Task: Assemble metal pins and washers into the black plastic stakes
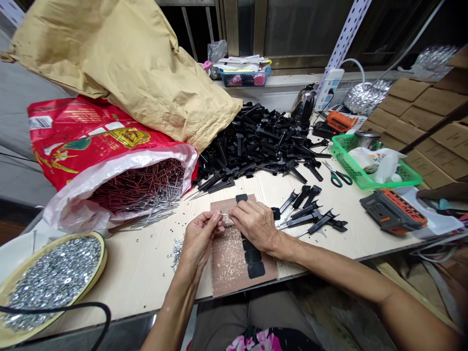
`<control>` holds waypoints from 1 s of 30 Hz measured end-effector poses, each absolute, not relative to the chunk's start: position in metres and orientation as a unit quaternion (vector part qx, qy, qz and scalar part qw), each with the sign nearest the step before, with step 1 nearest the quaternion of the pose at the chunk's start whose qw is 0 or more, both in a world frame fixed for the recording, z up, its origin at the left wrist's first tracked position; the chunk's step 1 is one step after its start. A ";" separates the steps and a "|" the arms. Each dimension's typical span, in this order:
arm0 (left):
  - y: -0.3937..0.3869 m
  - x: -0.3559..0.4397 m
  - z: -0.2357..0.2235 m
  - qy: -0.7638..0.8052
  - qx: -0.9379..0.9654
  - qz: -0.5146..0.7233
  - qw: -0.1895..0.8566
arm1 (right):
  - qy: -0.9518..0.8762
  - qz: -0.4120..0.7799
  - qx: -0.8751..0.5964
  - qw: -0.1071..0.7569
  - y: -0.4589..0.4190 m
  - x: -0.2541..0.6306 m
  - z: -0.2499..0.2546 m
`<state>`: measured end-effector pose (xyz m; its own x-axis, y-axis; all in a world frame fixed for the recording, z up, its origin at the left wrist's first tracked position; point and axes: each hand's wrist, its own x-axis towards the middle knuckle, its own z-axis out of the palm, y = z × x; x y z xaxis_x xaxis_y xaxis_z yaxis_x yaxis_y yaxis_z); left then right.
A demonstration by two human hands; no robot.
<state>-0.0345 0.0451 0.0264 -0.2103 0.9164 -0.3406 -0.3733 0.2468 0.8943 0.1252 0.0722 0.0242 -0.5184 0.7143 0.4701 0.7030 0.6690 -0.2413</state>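
Observation:
Above a brown board [226, 265], my left hand [203, 234] and my right hand [258, 226] come close together, fingertips pinched. A thin metal pin [225, 215] shows between them, touched by both; most of it is hidden by the fingers. Black square pads [256, 270] lie in a column on the board under and beside my right hand, among pale specks. Left of the board is a small heap of metal washers [177, 252], partly behind my left hand. To the right of my right hand lie several black plastic pieces with metal shafts [305, 217].
A red bag [87, 126] spills long metal pins at left, beside a yellow bowl [102, 258] of washers. Behind is a large pile of black parts [263, 139]. Scissors [338, 176], a green basket [369, 183] and a battery pack [393, 212] lie at right.

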 end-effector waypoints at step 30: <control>0.046 -0.027 0.023 0.589 0.349 0.521 0.510 | -0.816 0.287 -0.412 0.288 0.074 0.139 0.025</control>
